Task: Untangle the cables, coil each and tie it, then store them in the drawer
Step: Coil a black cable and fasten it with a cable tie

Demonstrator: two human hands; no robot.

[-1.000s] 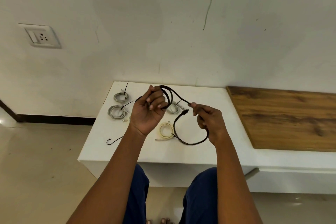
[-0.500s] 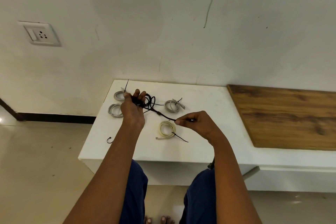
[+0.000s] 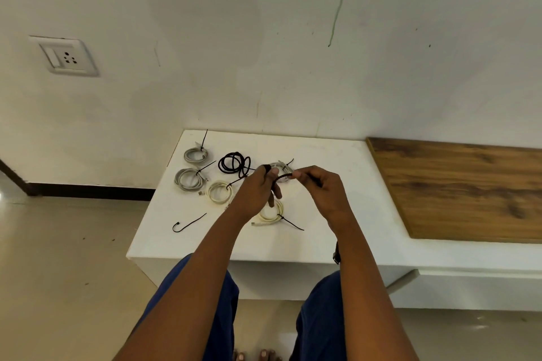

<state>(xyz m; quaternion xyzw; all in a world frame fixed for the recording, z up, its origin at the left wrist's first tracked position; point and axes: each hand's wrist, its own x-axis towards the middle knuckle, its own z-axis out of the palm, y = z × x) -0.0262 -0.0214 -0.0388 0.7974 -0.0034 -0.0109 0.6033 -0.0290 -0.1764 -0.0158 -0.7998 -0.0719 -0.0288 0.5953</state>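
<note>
So both hands are up over the middle of the white counter [image 3: 322, 231], working one black cable tie [image 3: 282, 177] between them. The left hand [image 3: 256, 193] has the tie's near end pinched, with a bit of black poking out above its fingers [image 3: 267, 168]. The right hand [image 3: 325, 193] pinches the other end between thumb and fingertips [image 3: 296, 175], so the tie arcs across the small gap between the two hands. It's a bit blurry there, so I think it's a tie and not a cable end, but I can't be sure.

The black cable [image 3: 234, 163] lies coiled on the counter toward the back edge, just left of the hands, loops loose. Near the back left corner sit two grey coils [image 3: 193, 168], each with a tie sticking out. A cream coil [image 3: 218, 192] sits just in front of those, close to the left wrist. Another grey coil [image 3: 281, 167] peeks out behind the hands, and a second cream coil [image 3: 272, 212] with a tie tail lies under them, nearer the front edge. A spare tie [image 3: 189, 223] lies alone by the left edge.

A wooden panel [image 3: 469, 187] covers the right end, and a wall socket [image 3: 66, 56] is up on the left wall.
</note>
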